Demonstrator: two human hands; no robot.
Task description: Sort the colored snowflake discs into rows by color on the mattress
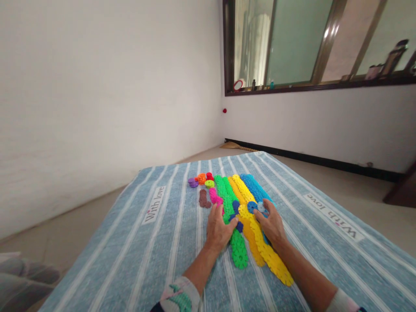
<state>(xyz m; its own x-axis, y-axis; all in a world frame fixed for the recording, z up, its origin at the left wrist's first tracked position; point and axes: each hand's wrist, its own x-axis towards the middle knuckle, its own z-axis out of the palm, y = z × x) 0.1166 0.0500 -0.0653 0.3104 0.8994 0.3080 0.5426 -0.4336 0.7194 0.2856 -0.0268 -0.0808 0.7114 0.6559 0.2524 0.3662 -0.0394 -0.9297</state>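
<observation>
Long rows of interlocking plastic discs lie side by side on a blue striped sheet (136, 251): green rows (238, 253), orange and yellow rows (274, 264) and a blue row (255, 186). My left hand (219, 229) rests on the green rows, its fingers curled at a few dark blue discs (236, 207). My right hand (272, 223) lies over the yellow and blue rows, fingertips pinching a light blue disc (261, 206) next to a blue one.
Loose discs lie beyond the rows: purple (193, 182), orange (201, 178), red (209, 176), lime, brown (204, 198) and a short pink strip (215, 197). White walls stand left and behind. A window ledge (312, 86) holds small items. Bare floor surrounds the sheet.
</observation>
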